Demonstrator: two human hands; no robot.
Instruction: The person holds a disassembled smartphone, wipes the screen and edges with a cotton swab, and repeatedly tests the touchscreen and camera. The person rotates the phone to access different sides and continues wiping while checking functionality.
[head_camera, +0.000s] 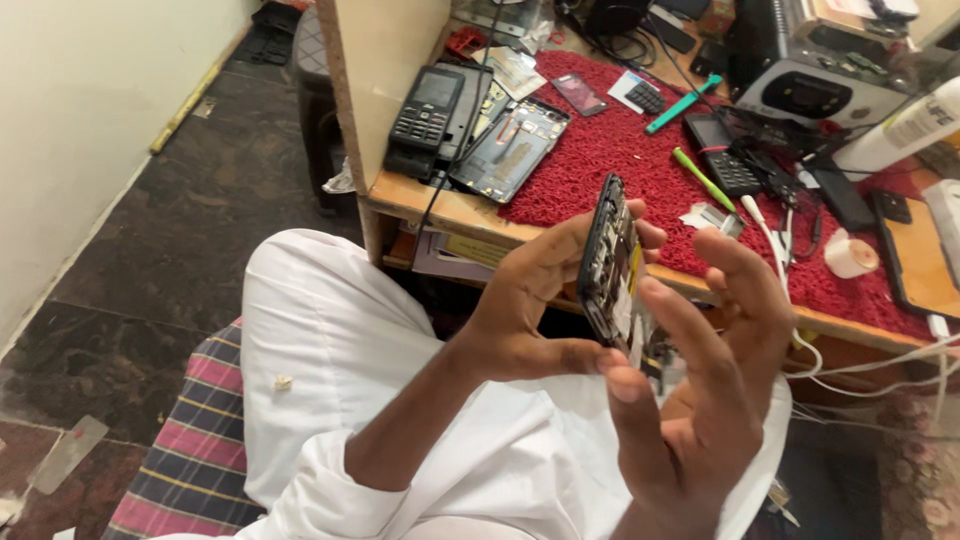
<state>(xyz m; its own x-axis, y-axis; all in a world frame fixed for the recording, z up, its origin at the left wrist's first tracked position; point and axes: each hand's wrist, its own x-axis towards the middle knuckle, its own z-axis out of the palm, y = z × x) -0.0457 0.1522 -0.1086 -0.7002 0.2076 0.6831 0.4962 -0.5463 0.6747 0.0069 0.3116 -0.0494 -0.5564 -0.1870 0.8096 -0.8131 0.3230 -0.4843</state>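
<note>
opened phone (610, 262) held edge-on, between left hand (525, 305), right hand (710, 390)

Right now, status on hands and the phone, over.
Left hand grips opened phone edge-on. Right hand fingers on its lower end. Held over lap, clear of the cluttered red mat.

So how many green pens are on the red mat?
2. A teal one lies near the mat's far edge, and a lime green one lies closer, beside a black keypad phone. Clutter may hide more.
</note>
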